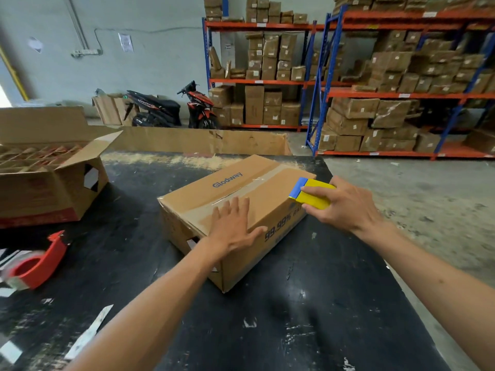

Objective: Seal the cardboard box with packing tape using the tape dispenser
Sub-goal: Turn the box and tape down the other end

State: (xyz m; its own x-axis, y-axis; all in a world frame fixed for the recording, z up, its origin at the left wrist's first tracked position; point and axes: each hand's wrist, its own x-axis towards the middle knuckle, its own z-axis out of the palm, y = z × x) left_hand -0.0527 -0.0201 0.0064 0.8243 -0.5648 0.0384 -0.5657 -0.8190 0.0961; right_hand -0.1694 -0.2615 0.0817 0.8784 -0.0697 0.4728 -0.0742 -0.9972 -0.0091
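Note:
A closed brown cardboard box point(270, 188) printed "Glodway" lies at an angle on the black table point(267, 317). A strip of clear tape point(241, 195) runs along its top seam. My left hand point(231, 226) rests flat on the box's near top edge, fingers spread. My right hand point(344, 204) grips a yellow block with a blue edge point(312, 194) against the box's right top edge. A red tape dispenser point(37, 263) with a roll of clear tape lies on the table at the far left, away from both hands.
An open cardboard box point(51, 183) with inner dividers stands at the left. A long flat cardboard piece point(203, 141) borders the table's far side. Paper scraps point(88, 333) litter the near left. Behind are shelves of cartons point(388, 103) and a parked motorbike point(171, 108).

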